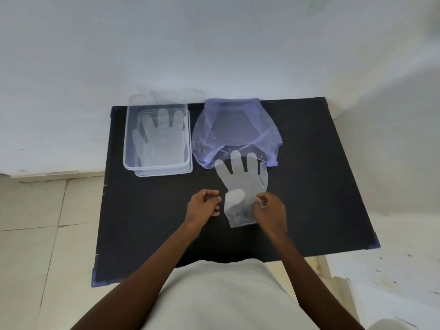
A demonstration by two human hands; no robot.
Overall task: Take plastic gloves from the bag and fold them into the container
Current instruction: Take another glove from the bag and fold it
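Pinching the right edge of the plastic glove [240,186] with my right hand [270,211], I keep the thin film pressed flat against the black table [147,225] so it cannot slide or lift while I line up a fold. My fingertips are drawn close together on the film near its cuff side, narrow and curled, the grip light because the plastic is flimsy and would crumple under more. My left hand [204,204] sits just off the glove's opposite edge, fingers loosely curled and holding nothing; whether it touches the film I cannot tell. I judge it is there to take the left edge, so both sides can be brought over evenly.

The glove lies between my hands and reaches away from them, its fingers spread and pointing forward. Its fingertips overlap the near lip of the bluish bag [235,134], which lies beyond my right hand with its mouth turned toward me, presumably so the next glove is easy to pull out. It looks nearly flat; I cannot tell how many gloves remain inside.

The clear container [157,136] sits forward and to the outside of my left hand, well apart from it, with a glove in the container [157,139] already lying at the bottom, spread open. It stands beside the bag, so a folded glove needs only a short carry.
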